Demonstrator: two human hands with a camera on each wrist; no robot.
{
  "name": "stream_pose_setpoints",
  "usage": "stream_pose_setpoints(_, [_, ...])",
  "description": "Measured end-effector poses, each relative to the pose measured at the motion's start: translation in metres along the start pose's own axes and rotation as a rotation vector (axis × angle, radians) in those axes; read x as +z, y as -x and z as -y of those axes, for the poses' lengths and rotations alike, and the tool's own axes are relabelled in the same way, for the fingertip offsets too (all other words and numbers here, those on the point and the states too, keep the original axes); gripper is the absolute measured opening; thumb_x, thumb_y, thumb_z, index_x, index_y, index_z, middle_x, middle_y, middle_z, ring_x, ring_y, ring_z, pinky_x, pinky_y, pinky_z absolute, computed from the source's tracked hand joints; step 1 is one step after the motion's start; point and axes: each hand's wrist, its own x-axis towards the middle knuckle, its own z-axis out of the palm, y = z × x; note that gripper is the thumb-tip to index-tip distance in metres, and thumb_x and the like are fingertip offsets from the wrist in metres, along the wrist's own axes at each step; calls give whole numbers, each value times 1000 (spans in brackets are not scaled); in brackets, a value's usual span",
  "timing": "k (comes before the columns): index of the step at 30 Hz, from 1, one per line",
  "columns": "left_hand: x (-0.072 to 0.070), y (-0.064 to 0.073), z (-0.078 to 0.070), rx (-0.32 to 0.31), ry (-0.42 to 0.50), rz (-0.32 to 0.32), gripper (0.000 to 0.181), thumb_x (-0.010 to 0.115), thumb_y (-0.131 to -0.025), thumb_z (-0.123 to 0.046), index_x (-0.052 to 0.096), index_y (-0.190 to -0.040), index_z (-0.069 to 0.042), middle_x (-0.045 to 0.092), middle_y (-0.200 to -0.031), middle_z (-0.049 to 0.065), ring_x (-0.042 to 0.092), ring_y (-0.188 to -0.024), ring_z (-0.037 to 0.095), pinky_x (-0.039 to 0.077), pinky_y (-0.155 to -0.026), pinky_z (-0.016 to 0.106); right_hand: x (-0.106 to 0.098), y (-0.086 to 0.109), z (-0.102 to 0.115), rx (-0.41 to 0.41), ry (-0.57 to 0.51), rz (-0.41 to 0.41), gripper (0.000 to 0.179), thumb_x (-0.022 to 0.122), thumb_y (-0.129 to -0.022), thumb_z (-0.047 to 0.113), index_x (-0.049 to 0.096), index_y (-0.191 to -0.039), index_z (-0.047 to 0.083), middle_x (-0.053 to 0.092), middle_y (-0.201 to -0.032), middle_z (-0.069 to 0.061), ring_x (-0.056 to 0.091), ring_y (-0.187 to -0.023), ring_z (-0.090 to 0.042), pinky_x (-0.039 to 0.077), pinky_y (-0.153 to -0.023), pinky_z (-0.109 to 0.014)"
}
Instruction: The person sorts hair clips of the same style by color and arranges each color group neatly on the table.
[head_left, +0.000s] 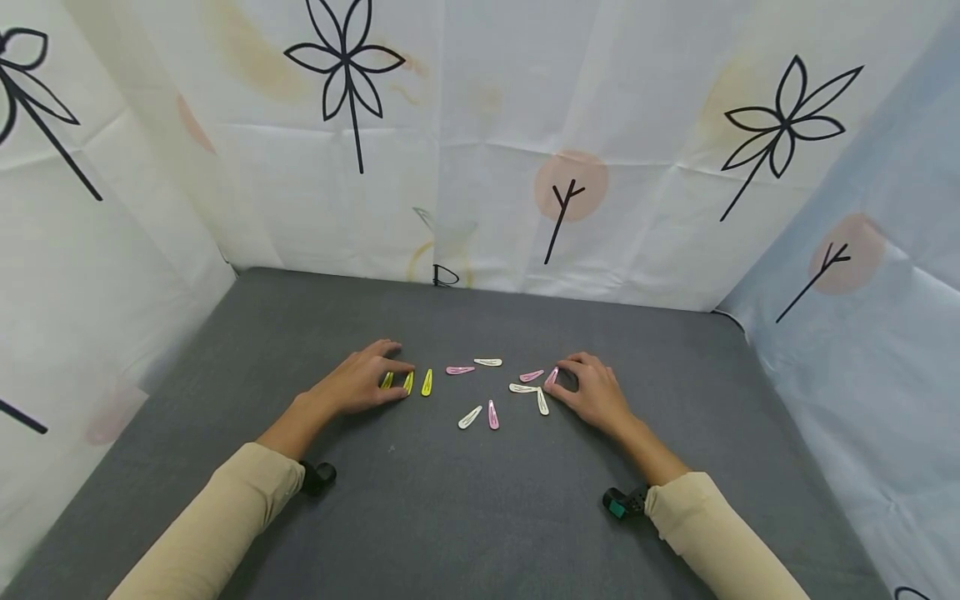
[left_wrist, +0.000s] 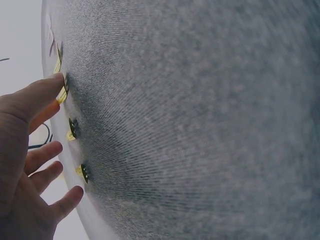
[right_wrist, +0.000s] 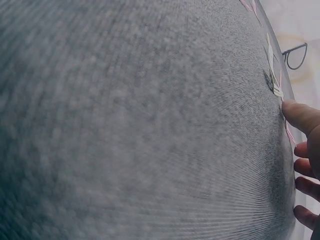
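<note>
My left hand [head_left: 367,379] pinches a yellow snap hair clip [head_left: 408,382] between thumb and index finger, on the grey tabletop. One yellow clip [head_left: 427,382] lies just right of it, another yellow clip [head_left: 387,380] under the fingers. In the left wrist view a further yellow clip [left_wrist: 83,173] shows below the spread fingers. My right hand [head_left: 595,392] has thumb and index finger at the two ends of a pink hair clip [head_left: 552,377], pinching it. Beside that hand lie another pink clip [head_left: 531,376], a white clip [head_left: 522,388] and a second white clip [head_left: 543,402].
Between the hands lie a pink clip [head_left: 460,370], a white clip [head_left: 488,362], a nearer white clip [head_left: 469,417] and a nearer pink clip [head_left: 493,415]. The grey table [head_left: 465,517] meets a patterned white cloth wall [head_left: 480,167] at its back and sides.
</note>
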Motion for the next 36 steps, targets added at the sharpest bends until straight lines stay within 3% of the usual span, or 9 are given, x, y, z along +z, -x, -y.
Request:
stream_pose_setpoints(16, [-5, 2, -1, 42, -6, -16, 42, 75, -93, -26, 70, -129, -5, 50, -145, 25, 44, -137, 42, 41, -100, 65, -3, 0, -3, -22, -17, 40, 48, 81, -88, 32, 71, -122, 0, 62, -123, -18, 55, -120, -39, 39, -98, -67])
stream_pose_setpoints(23, [-6, 1, -1, 57, -8, -36, 40, 75, -93, -25, 71, -127, -5, 51, -144, 26, 46, -135, 42, 43, -97, 65, -4, -1, -4, -28, -25, 40, 48, 81, -87, 32, 71, -121, 0, 62, -122, -18, 55, -118, -39, 41, -96, -63])
stream_pose_setpoints(30, [-7, -3, -6, 40, 3, -59, 40, 75, -93, -26, 71, -127, -5, 51, -145, 24, 46, -136, 41, 41, -100, 65, -4, 0, -3, -26, -30, 40, 48, 81, -87, 31, 71, -122, 0, 62, -121, -17, 56, -117, -38, 41, -95, -62])
stream_pose_setpoints(36, [-7, -13, -18, 90, 5, -82, 39, 73, -95, -25, 71, -127, -1, 52, -144, 25, 48, -134, 42, 43, -99, 63, -4, 0, -3, -40, -47, 25, 46, 82, -86, 29, 72, -119, -1, 64, -119, -17, 57, -114, -37, 42, -93, -58])
